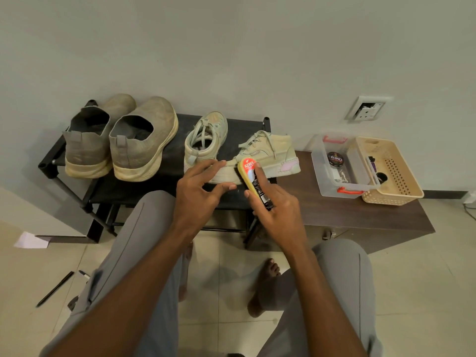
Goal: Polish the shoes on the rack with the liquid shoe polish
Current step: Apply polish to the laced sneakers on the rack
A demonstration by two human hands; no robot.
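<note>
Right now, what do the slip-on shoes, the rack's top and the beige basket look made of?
Slip-on shoes: knit fabric, probably, given the woven texture; matte, scuffed rubbery soles. Rack's top: dark, dull cloth-like sheet on black tubes, likely metal. Beige basket: moulded plastic, perforated walls.

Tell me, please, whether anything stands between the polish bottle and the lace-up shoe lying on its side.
Nothing visible does: the right hand holds the polish bottle with its top against the lace-up shoe, while the left hand steadies the toe end.

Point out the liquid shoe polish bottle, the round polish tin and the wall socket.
liquid shoe polish bottle (249,169): head view, on its red-labelled upper end beside the sneaker.
round polish tin (335,159): head view, on its black lid, inside the clear box.
wall socket (367,108): head view, on its faceplate.
</note>
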